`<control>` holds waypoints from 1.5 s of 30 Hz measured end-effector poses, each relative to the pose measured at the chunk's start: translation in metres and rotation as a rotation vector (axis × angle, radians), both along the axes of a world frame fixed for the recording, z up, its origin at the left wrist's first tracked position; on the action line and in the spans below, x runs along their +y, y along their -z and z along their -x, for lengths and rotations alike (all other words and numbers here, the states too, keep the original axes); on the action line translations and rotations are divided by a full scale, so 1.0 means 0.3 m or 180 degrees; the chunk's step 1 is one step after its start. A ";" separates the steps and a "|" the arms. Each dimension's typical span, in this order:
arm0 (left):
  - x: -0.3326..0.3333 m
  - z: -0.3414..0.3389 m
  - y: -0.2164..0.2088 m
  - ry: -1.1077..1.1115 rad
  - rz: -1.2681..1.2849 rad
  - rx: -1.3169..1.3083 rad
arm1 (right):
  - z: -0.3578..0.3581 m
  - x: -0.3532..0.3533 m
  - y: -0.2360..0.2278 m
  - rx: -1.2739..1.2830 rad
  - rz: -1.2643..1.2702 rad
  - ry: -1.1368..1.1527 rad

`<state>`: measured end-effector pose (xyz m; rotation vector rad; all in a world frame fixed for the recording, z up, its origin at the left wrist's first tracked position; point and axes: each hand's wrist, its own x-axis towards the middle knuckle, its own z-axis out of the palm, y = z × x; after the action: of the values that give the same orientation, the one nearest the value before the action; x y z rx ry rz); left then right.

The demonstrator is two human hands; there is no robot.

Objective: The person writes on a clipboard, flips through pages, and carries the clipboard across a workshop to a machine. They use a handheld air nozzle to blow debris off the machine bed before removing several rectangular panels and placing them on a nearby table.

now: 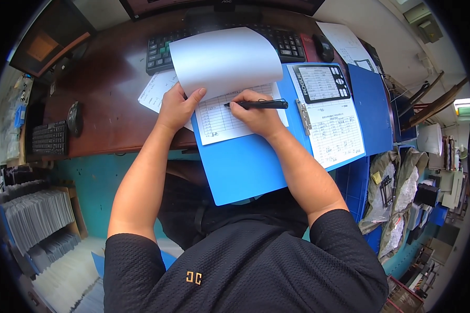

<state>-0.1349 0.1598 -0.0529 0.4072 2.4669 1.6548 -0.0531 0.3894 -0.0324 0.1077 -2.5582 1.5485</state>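
Note:
My right hand [255,112] is closed round a black pen [266,104], its tip down on a printed form [219,125] with a table of rows. My left hand [178,108] pinches the edge of a lifted white sheet [224,57] that curls up and away over the keyboard. Beneath the form lies an open blue folder [240,175], its near edge over my lap. On the folder's right side a metal clip [303,117] sits beside filled-in papers [339,138]. A dark-framed flat panel with buttons [322,83] rests on those papers.
A black keyboard [159,55] lies behind the lifted sheet, below a monitor. Black mice sit at the right [324,48] and left [75,119], the latter beside another keyboard [49,138]. Stacked grey sheets [39,211] stand at lower left, and plastic-wrapped items [389,193] fill blue crates at right.

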 end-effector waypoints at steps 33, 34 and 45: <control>-0.006 0.014 0.042 0.0032 -0.0267 -0.0139 | -0.004 0.061 0.025 0.0225 0.0116 0.0005; 0.001 0.011 0.039 0.0047 -0.0415 -0.0121 | -0.004 0.063 0.028 0.0242 0.0111 0.0013; -0.026 0.027 0.051 0.0001 0.0045 0.0030 | -0.003 0.058 0.019 0.0101 0.0102 -0.0157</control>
<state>-0.1429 0.1518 -0.0684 0.4145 2.4838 1.6380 -0.0523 0.4069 -0.0380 0.1913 -2.5237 1.5912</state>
